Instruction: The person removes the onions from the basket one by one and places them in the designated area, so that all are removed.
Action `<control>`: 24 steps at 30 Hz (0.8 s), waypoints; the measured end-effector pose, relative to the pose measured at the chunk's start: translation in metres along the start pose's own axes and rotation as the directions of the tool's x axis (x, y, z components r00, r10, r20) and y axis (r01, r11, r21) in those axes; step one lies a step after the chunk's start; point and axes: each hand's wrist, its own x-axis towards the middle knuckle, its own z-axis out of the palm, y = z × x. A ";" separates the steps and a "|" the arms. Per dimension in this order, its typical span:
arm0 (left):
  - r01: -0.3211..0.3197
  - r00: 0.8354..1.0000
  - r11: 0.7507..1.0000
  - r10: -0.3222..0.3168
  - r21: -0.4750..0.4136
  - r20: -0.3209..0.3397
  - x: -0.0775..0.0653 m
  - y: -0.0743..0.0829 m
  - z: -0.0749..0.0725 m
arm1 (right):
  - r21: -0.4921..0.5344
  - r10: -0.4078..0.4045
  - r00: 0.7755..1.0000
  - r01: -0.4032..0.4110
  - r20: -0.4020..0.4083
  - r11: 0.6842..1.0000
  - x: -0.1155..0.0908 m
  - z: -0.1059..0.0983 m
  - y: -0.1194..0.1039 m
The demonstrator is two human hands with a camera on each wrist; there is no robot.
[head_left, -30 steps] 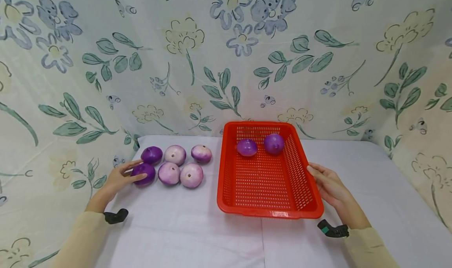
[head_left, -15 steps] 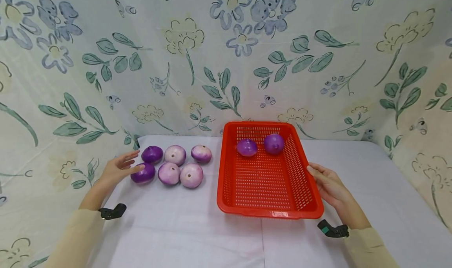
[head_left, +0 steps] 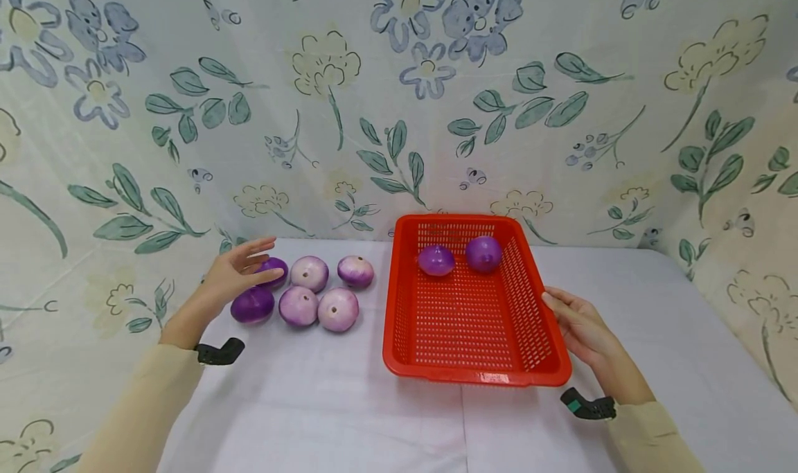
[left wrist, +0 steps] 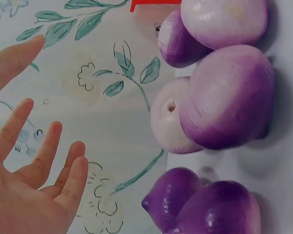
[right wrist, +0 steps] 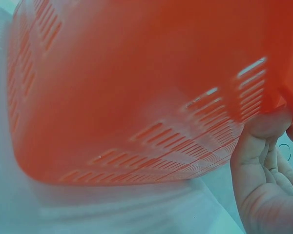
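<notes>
Overall, dominated by a floral cloth (head_left: 399, 182), hung behind and at the sides, presumably to screen off the background: soft, lightly creased, patterned with blue blooms and green sprigs. Below it, a white tablecloth (head_left: 324, 404), matt and faintly wrinkled. Next in size, a red basket (head_left: 476, 375) right of centre on that cloth: glossy thin plastic, rectangular, rounded at the corners, slotted along the walls and perforated across the floor. Steadied there by the right hand (head_left: 582, 327), clamped with thumb and fingers on the right-hand rim, likely to prevent sliding.

Away on the other side, the left hand (head_left: 229, 276), with thumb and fingers apart and nothing gripped between them; poised at the rear dark onion (head_left: 277, 263), partly hiding it. Contact there: impossible to tell from above.

Smaller again, the onions. Beside the basket, two rows of three, set close together, perhaps against rolling: that rear one, a front dark onion (head_left: 252, 305) and four pale onions (head_left: 309, 274) (head_left: 355, 271) (head_left: 298, 307) (head_left: 339, 310). Inside the basket, at the far end, two purple onions (head_left: 436, 260) (head_left: 483, 254), just apart. All roundish, smooth and shiny, shading from deep violet to pinkish white. Tiniest of all, brown root scars (left wrist: 171, 108) on pale skins.
</notes>
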 end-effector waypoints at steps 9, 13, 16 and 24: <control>-0.083 0.995 0.993 0.086 -0.081 0.041 0.022 0.025 0.024 | -0.003 0.007 1.000 -0.008 -0.013 1.000 -0.001 0.000 -0.001; -0.112 0.991 0.991 0.117 -0.072 0.067 0.032 0.036 0.035 | 0.011 0.005 1.000 -0.005 -0.012 1.000 -0.001 0.000 -0.001; -0.147 0.984 0.986 0.154 -0.079 0.086 0.040 0.047 0.045 | 0.018 0.007 1.000 -0.006 -0.017 1.000 -0.001 -0.001 -0.001; -0.213 0.962 0.971 0.228 -0.106 0.152 0.055 0.077 0.076 | 0.002 0.008 0.999 -0.008 -0.035 1.000 0.000 0.001 -0.002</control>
